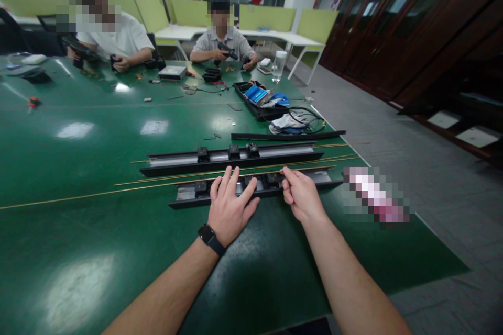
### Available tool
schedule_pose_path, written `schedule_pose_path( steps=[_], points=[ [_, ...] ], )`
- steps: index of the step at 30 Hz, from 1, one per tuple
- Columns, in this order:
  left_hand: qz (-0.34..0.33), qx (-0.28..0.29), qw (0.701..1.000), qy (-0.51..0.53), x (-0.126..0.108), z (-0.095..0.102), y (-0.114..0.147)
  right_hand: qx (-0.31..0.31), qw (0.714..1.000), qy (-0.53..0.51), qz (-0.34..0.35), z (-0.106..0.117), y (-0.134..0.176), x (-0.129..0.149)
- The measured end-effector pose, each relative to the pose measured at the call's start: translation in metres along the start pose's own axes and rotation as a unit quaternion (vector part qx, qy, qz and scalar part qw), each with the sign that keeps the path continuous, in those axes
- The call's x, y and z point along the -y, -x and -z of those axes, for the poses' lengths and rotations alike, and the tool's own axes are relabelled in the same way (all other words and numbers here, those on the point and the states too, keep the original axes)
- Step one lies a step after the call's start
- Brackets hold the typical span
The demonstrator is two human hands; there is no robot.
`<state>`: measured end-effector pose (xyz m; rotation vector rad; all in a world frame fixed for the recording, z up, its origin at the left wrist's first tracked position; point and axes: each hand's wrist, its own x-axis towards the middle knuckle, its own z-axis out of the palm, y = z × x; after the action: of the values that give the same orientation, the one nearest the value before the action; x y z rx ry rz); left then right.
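My left hand (230,204), with a dark watch on its wrist, rests over the nearer black track (184,198). Its fingers are spread and reach across the track's far edge. Small black square blocks (201,187) sit in this track's channel; my fingers partly hide one. At the track's right part my right hand (302,192) is closed, thumb and index finger pinched on a thin brass-coloured strip (264,172) lying along the far edge. Just beyond lies a second black track (176,161) with three similar blocks (234,152).
More long golden strips (74,199) lie between and beside the tracks. Behind them are a narrow black bar (283,136), white gloves (288,121) and a black tray (259,111) holding blue items. Across the green table (129,251) two people hold power drills. A clear cup (279,66) stands there.
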<state>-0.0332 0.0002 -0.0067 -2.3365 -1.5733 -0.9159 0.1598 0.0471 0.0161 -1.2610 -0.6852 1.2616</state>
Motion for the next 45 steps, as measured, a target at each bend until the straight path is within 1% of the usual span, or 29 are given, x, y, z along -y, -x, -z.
schedule_pose_path(
  steps=[5, 9, 17, 24, 31, 40, 45],
  points=[
    [0.005, 0.009, 1.000, -0.001, -0.0002, 0.0008, -0.0005, -0.006, 1.000, -0.005, 0.003, 0.0006, -0.0012, -0.0013],
    [0.004, 0.005, 1.000, 0.000, -0.0002, 0.0002, -0.0002, -0.013, 1.000, -0.016, 0.003, 0.0015, -0.0015, -0.0016],
    [0.000, 0.005, 1.000, -0.001, 0.0001, 0.0002, 0.0007, 0.000, 1.000, 0.002, -0.002, 0.0009, -0.0003, 0.0005],
    [0.003, -0.002, 1.000, 0.002, -0.0006, 0.0010, -0.0002, -0.012, 1.000, -0.022, -0.001, 0.0013, 0.0000, -0.0013],
    [0.005, 0.006, 1.000, 0.000, -0.0005, 0.0016, 0.0000, -0.001, 1.000, -0.006, -0.013, 0.0013, 0.0007, 0.0001],
    [0.006, -0.001, 1.000, 0.002, -0.0010, 0.0006, 0.0003, -0.004, 1.000, -0.024, -0.009, 0.0023, 0.0000, -0.0013],
    [0.009, 0.006, 1.000, 0.003, -0.0009, 0.0016, 0.0000, 0.005, 1.000, -0.008, -0.014, 0.0019, 0.0005, -0.0003]
  ],
)
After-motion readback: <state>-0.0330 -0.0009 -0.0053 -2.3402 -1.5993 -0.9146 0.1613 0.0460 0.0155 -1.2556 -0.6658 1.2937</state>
